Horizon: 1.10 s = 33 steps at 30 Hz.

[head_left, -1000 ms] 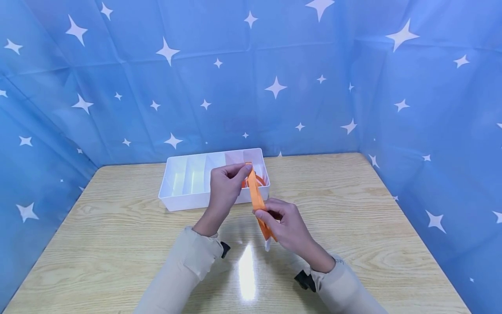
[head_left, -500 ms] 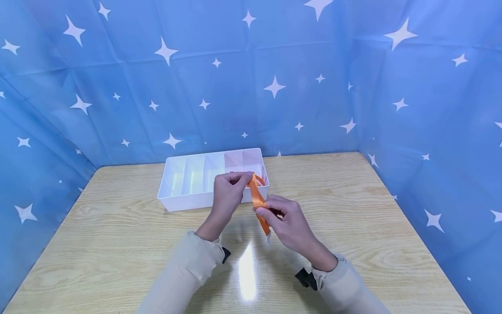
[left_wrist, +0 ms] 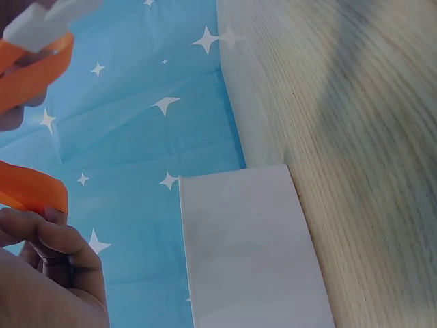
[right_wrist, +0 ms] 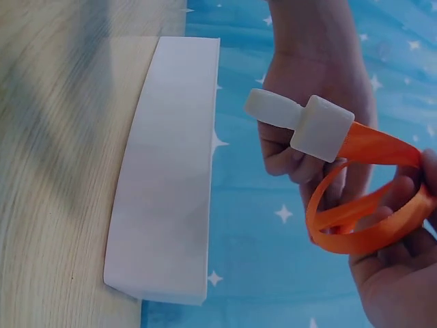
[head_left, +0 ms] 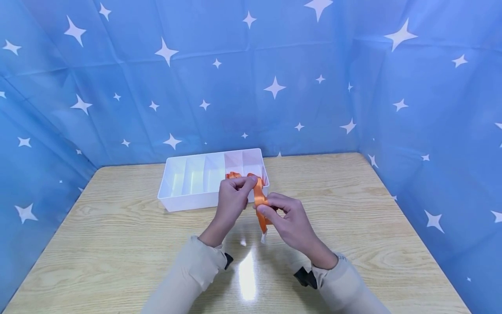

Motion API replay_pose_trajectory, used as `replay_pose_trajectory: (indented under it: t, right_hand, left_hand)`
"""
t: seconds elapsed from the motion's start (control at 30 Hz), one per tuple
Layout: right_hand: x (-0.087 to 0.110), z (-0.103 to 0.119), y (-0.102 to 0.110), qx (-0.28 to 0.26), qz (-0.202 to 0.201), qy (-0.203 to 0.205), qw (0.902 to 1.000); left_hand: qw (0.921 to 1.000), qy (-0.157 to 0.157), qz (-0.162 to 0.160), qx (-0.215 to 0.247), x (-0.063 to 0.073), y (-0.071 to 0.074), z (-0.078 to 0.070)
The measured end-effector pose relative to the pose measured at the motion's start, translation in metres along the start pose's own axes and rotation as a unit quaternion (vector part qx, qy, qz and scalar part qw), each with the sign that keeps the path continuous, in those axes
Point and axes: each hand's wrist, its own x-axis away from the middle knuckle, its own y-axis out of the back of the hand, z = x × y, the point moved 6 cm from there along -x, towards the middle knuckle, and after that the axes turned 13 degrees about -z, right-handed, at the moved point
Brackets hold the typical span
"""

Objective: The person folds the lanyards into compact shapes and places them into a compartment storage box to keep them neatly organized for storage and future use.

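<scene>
An orange lanyard with a white plastic clip is stretched between both hands, above the table's middle and in front of the box. My left hand pinches its upper part between thumb and index finger, near the box's front right corner. Lower and to the right, my right hand pinches the folded strap between thumb and fingers, and the clip dangles below. In the right wrist view the strap bends into a loop around the right hand's fingers. The left wrist view shows the strap's end at the left fingertips.
A white divided box stands at the table's back edge. More orange strap lies in its right compartments. Blue cloth with white stars hangs behind and at the sides of the wooden table.
My left hand has come down and slightly right, shortening the stretch of lanyard between the hands. The strap folds more at the right hand. Orange strap in the box has come into view left of the hand.
</scene>
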Motion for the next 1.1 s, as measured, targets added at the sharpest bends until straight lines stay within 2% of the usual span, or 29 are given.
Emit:
replay_pose_trajectory:
  t: [0.17,0.33,0.57,0.77,0.87,1.1]
  right_hand:
    - [-0.003,0.002,0.001,-0.016,0.001,0.010,0.9998]
    - [-0.005,0.003,0.004,-0.009,-0.002,0.012,0.9999]
    - [-0.009,0.002,0.009,-0.014,-0.013,-0.005,0.9998]
    - [-0.012,0.003,0.015,-0.010,-0.021,-0.005,0.9997]
    - [-0.013,0.002,0.016,-0.009,-0.021,-0.010,0.9997]
    - [-0.014,0.002,0.019,-0.015,-0.027,-0.019,0.9993]
  left_hand:
    - [0.9995,-0.024,0.015,-0.011,0.005,-0.003,0.000]
    - [0.9986,-0.032,0.037,-0.021,0.010,-0.007,0.003]
    - [0.9971,-0.005,0.073,-0.022,0.018,-0.011,0.011]
    - [0.9929,-0.021,0.117,-0.004,0.024,-0.016,0.013]
    - [0.9913,-0.025,0.129,0.001,0.026,-0.017,0.015]
    - [0.9890,-0.003,0.148,0.005,0.028,-0.019,0.018]
